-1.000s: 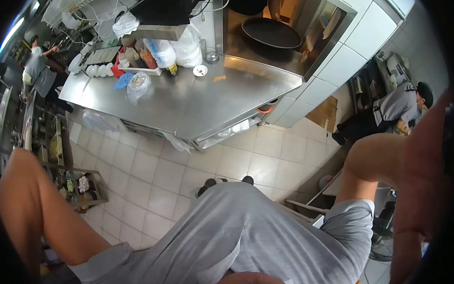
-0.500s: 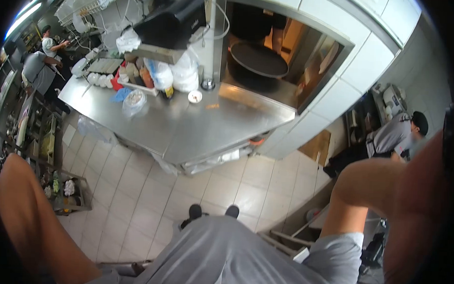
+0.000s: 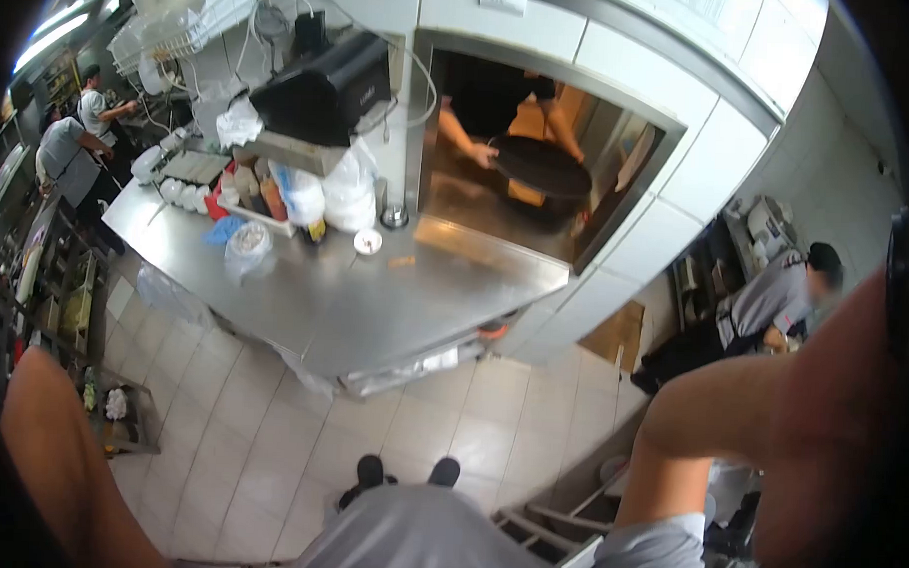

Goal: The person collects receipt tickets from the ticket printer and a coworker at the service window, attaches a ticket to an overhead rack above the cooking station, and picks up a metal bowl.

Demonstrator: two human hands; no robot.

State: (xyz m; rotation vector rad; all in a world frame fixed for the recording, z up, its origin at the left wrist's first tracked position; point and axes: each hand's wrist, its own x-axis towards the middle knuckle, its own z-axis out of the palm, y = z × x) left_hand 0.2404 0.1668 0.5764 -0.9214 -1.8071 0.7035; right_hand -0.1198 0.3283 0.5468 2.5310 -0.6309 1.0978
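Both my arms are bent at the elbow and raised toward my head. My left arm (image 3: 68,471) shows only as bare skin along the left edge; the hand itself is outside the picture. At the right edge my right hand (image 3: 834,448) is very near the lens, blurred and cut by the dark border, so its fingers are hidden. Nothing can be seen held in either hand. Ahead of me stands a steel counter (image 3: 313,309), apart from my hands.
On the counter are a small white dish (image 3: 368,242), bagged stacks (image 3: 349,195) and bottles. Above it hangs a black printer-like machine (image 3: 326,89). Behind the hatch a person holds a round dark tray (image 3: 539,169). Another person (image 3: 764,305) works at right, two at far left.
My view has tilted, lowering the counter and floor in the picture. In the hatch, the person's second hand now shows at the tray's edge. My arms stay raised.
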